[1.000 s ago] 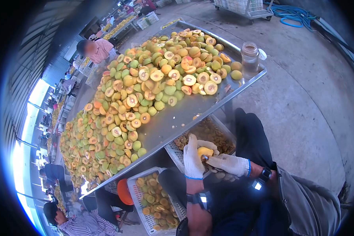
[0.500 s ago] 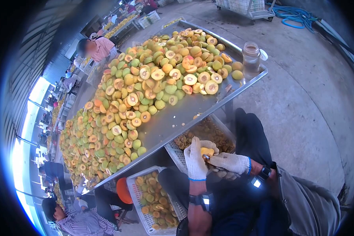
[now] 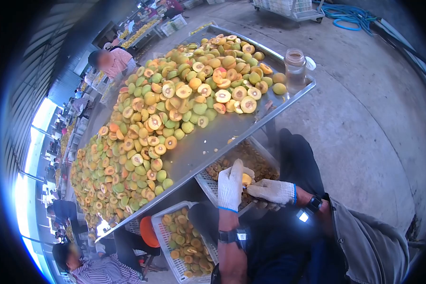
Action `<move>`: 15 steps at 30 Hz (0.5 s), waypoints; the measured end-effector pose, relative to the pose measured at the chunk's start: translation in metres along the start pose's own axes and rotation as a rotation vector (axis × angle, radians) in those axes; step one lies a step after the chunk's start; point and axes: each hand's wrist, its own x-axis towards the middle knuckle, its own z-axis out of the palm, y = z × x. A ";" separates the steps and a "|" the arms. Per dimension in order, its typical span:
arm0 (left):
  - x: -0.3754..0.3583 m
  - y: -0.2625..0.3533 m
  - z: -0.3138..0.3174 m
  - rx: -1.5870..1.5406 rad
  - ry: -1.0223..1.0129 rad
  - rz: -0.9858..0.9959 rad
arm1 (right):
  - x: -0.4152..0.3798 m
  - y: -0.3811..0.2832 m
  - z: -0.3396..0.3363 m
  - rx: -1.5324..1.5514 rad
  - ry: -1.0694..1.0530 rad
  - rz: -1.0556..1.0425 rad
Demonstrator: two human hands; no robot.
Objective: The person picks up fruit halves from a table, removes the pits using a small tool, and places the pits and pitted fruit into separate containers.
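Note:
My left hand (image 3: 230, 185), in a white knit glove, is closed around a yellow peach half (image 3: 246, 179). My right hand (image 3: 275, 191), gloved too, grips a small metal-tipped tool (image 3: 244, 187) whose tip meets the fruit; most of the tool is hidden by the fingers. Both hands are above a white plastic crate (image 3: 207, 185) holding brown pits and scraps. Beyond them a metal table (image 3: 189, 154) carries a big heap of halved green and orange peaches (image 3: 151, 120).
A clear jar (image 3: 295, 71) stands at the table's right corner. Below the table edge, a white crate (image 3: 162, 235) holds peach halves beside an orange stool (image 3: 149, 232). A person in a striped shirt (image 3: 104, 270) sits at lower left; another in pink (image 3: 118, 64) is across the table.
The view has shifted slightly, so the table and crates sit a little further left. Both hands remain together over the crate, and the left fingers point up more.

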 end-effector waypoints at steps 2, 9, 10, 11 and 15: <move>0.005 -0.004 0.000 0.111 0.024 -0.032 | 0.001 -0.005 0.000 -0.087 0.070 0.021; 0.017 -0.025 -0.002 0.068 0.049 -0.077 | 0.003 -0.008 0.001 -0.189 0.147 -0.031; 0.018 -0.027 -0.003 0.085 0.048 -0.071 | 0.003 -0.009 0.000 -0.286 0.173 -0.038; 0.019 -0.028 -0.004 0.102 0.047 -0.065 | 0.003 -0.010 -0.001 -0.384 0.199 -0.045; 0.020 -0.027 -0.003 0.179 0.080 -0.105 | 0.009 -0.004 -0.005 -0.573 0.258 -0.164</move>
